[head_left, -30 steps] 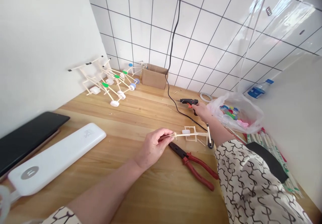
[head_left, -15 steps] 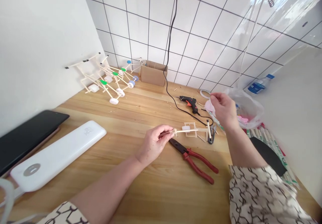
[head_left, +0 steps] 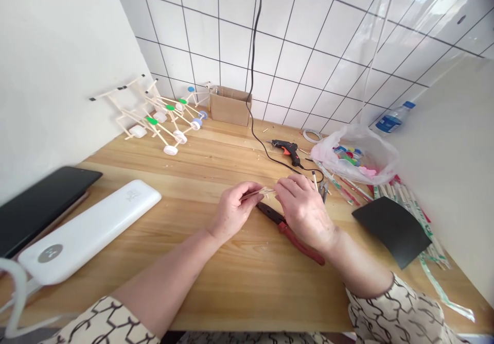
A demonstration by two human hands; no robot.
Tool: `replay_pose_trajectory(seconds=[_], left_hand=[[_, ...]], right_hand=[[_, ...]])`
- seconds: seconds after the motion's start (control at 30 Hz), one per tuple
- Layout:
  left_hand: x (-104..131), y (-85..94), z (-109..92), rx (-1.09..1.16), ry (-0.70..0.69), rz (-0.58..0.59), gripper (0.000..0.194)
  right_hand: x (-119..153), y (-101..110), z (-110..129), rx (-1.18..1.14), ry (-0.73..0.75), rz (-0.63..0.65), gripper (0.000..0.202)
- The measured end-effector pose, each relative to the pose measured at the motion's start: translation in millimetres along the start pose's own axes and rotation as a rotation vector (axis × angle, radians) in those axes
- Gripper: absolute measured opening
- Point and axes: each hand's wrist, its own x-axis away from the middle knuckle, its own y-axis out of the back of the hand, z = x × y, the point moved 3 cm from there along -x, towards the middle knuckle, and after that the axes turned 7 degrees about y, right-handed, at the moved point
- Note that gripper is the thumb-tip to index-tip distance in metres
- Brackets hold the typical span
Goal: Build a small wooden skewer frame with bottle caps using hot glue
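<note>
My left hand [head_left: 235, 206] pinches one end of a thin wooden stick frame [head_left: 266, 191] above the table. Opposite it, my right hand [head_left: 304, 207] has its fingers closed around the same frame and hides most of it. The frame's black-tipped crosspiece [head_left: 315, 181] shows past the right knuckles. Under both hands lie red-handled pliers [head_left: 303, 246], partly covered by the right hand. Near the crosspiece is a pair of small snips [head_left: 324, 189], partly hidden.
Finished-looking stick models [head_left: 154, 120] with bottle-cap wheels stand at the back left. A cardboard box [head_left: 230, 106], a glue gun [head_left: 287, 151], a tape roll [head_left: 312, 136] and a plastic bag of caps [head_left: 355, 153] line the back. A white power bank [head_left: 92, 225] lies left, a black sheet [head_left: 393, 228] right.
My right hand has come down and left from beside the plastic bag onto the stick frame. My left hand keeps its pinch. The view has shifted slightly.
</note>
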Motion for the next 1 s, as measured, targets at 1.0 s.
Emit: replay_pose_trajectory(seconds=[1.0], left_hand=[[0.5, -2.1, -1.3, 0.004, -0.014, -0.034, 0.013]], right_hand=[[-5.1, -6.7, -5.5, 0.073, 0.068, -0.049, 0.024]])
